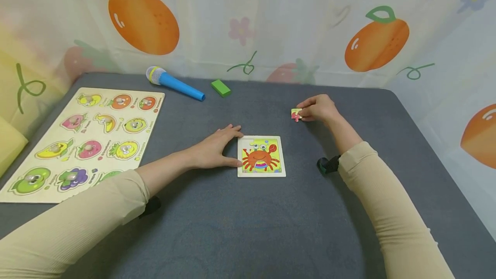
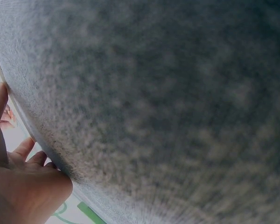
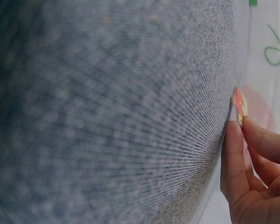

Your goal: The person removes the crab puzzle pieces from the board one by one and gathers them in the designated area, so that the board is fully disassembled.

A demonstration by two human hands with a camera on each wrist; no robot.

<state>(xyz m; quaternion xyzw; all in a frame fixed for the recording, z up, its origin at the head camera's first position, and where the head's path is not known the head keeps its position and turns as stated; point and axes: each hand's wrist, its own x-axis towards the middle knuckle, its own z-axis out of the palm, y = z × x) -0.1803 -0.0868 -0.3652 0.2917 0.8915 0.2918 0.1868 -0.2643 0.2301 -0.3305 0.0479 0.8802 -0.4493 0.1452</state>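
A square crab puzzle in a pale wooden frame lies on the table, with a pale patch at its upper left. Beside it, my left hand touches the frame's left side, thumb near the lower corner and fingers near the upper one. That same hand shows at the frame's edge in the left wrist view. Farther right, my right hand pinches a small yellow-and-red puzzle piece between thumb and fingers. The right wrist view shows this piece tilted at the fingertips, close to the tabletop.
On the left lies a wooden fruit peg board. Behind the puzzle are a blue toy microphone and a green block. A fruit-patterned curtain hangs along the back of the grey table.
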